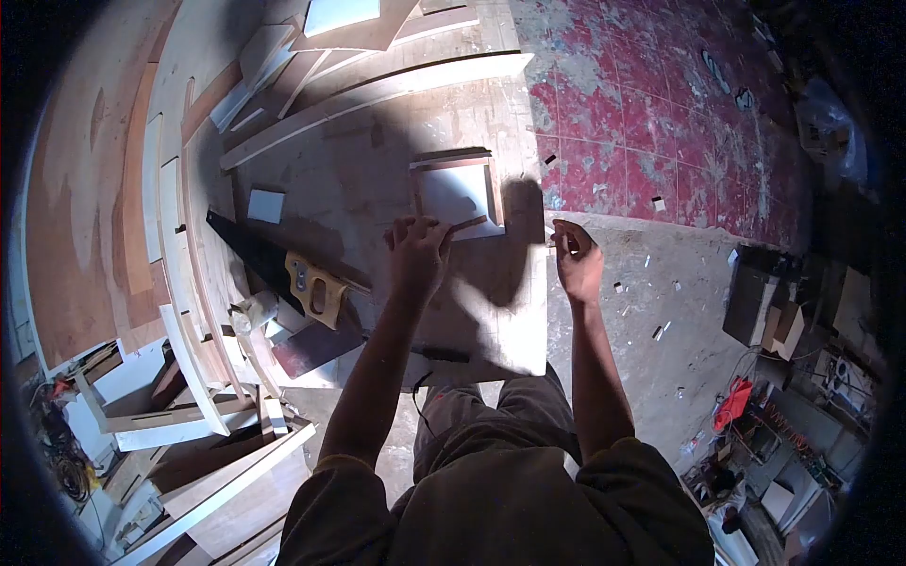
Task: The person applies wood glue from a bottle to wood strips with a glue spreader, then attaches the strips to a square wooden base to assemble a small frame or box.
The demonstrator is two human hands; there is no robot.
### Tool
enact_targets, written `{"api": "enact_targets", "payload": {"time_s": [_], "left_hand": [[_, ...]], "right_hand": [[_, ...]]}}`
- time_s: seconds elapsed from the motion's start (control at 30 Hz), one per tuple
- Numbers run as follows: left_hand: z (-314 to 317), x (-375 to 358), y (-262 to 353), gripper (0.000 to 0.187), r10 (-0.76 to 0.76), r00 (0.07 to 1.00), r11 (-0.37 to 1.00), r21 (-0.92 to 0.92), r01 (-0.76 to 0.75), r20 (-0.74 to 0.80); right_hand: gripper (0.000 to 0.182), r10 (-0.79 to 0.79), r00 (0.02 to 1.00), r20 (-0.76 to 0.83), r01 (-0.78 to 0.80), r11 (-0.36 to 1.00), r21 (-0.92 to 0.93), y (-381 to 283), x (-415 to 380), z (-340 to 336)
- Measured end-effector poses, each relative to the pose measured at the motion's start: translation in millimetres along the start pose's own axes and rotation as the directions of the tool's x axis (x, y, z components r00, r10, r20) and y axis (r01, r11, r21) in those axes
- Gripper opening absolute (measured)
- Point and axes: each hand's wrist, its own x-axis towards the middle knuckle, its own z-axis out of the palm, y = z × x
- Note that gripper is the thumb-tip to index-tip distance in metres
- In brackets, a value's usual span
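My left hand is closed on a thin wooden strip, whose free end reaches over the lower part of a small white panel. Narrow brown wood strips line the panel's top and right sides. Just past the right edge of the workbench, my right hand is raised with its fingers curled together. Whatever those fingers hold is too small to make out. A handsaw with a yellowish handle lies left of my left forearm.
A small white piece lies near the saw blade. One long board crosses the bench's far part, with offcuts behind it. Large wood sheets stand at left. Small scraps dot the red-painted floor, and boxes stand at right.
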Motion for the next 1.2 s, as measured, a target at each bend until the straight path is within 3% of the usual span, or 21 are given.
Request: {"api": "enact_targets", "payload": {"time_s": [0.17, 0.27, 0.77, 0.83, 0.87, 1.03, 1.13, 1.2], "left_hand": [[8, -2, 1, 0.016, 0.045, 0.999, 0.998, 0.034, -0.046, 0.017], [11, -1, 2, 0.019, 0.066, 0.998, 0.997, 0.046, -0.067, 0.021], [15, 1, 5, 0.014, 0.025, 1.000, 0.999, 0.047, -0.025, 0.007], [14, 2, 7, 0.015, 0.032, 0.999, 0.998, 0.048, -0.034, 0.023], [14, 2, 7, 0.015, 0.032, 0.999, 0.998, 0.048, -0.033, 0.023], [15, 1, 8, 0.014, 0.015, 1.000, 1.000, 0.019, -0.015, -0.008], [16, 1, 6, 0.015, 0.013, 1.000, 1.000, 0.006, -0.013, -0.003], [15, 1, 6, 0.016, 0.004, 1.000, 1.000, 0.007, -0.004, 0.008]], "right_hand": [[0.025, 0.037, 0.999, 0.015, -0.037, 0.999, -0.012, -2, -1, -2], [0.031, -0.041, 0.999, -0.030, 0.041, 0.999, 0.018, 2, -1, -3], [0.021, -0.093, 0.995, -0.036, 0.094, 0.996, 0.012, -2, -2, 1], [0.024, 0.000, 0.997, 0.082, 0.008, 0.995, -0.095, -16, -3, 0], [0.021, -0.095, 0.995, 0.005, 0.095, 0.995, -0.025, -7, -2, 10], [0.022, -0.142, 0.989, 0.029, 0.142, 0.990, 0.009, -15, -1, 20], [0.024, -0.438, 0.899, 0.018, 0.433, 0.880, -0.197, -22, 3, 28], [0.028, -0.418, 0.901, 0.117, 0.433, 0.847, -0.310, -27, -1, 35]]}}
